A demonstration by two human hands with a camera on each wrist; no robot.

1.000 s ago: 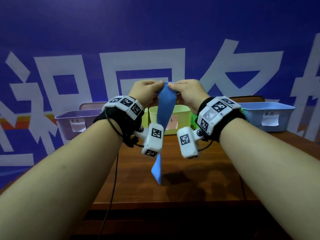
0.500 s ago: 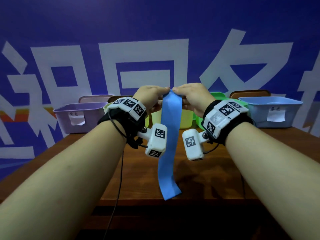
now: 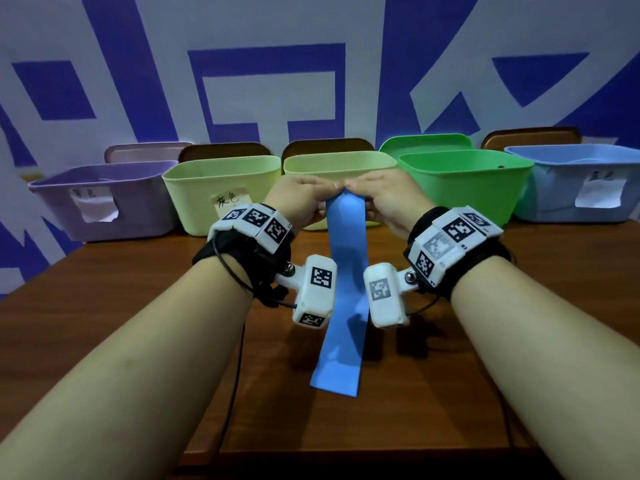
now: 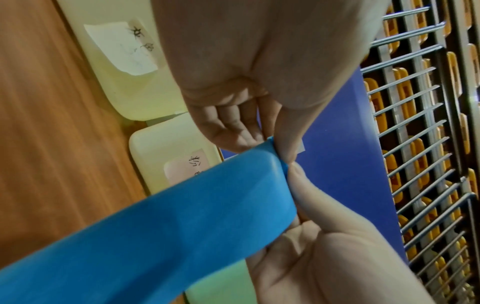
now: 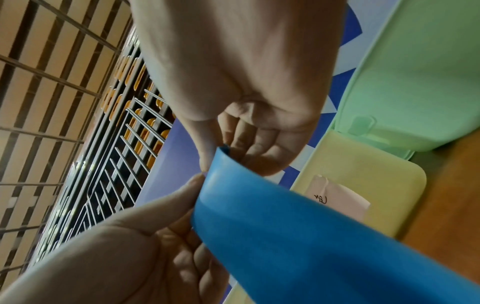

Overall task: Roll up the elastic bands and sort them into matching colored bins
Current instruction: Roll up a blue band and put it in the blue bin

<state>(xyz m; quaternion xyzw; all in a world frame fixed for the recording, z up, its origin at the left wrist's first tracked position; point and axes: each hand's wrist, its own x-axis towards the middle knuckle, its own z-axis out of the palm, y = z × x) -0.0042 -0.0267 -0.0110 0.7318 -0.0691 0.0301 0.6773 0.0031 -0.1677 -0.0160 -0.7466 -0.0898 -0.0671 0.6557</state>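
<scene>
A flat blue elastic band (image 3: pixel 343 289) hangs from both hands down to the wooden table (image 3: pixel 138 306), its lower end (image 3: pixel 334 382) near the front edge. My left hand (image 3: pixel 308 197) and right hand (image 3: pixel 384 195) meet in front of the bins, and each pinches the band's top end between thumb and fingers. In the left wrist view, the left hand (image 4: pixel 259 131) nips the corner of the band (image 4: pixel 182 226) and the right hand (image 4: pixel 324 257) lies below it. The right wrist view shows the right hand (image 5: pixel 244 142) holding the curled top edge of the band (image 5: pixel 298 236).
Bins line the table's far edge: purple (image 3: pixel 138 202), two yellow-green (image 3: pixel 194 202) (image 3: pixel 339 164), green (image 3: pixel 467 188) and light blue (image 3: pixel 554 202), some with paper labels. Lids lean behind them against a blue-and-white banner. Cables run from the wrist mounts over the front edge.
Both hands kept pinching the band's top end and dropped lower, in front of the bins. The band turned from edge-on to flat, and its lower end now reaches the table.
</scene>
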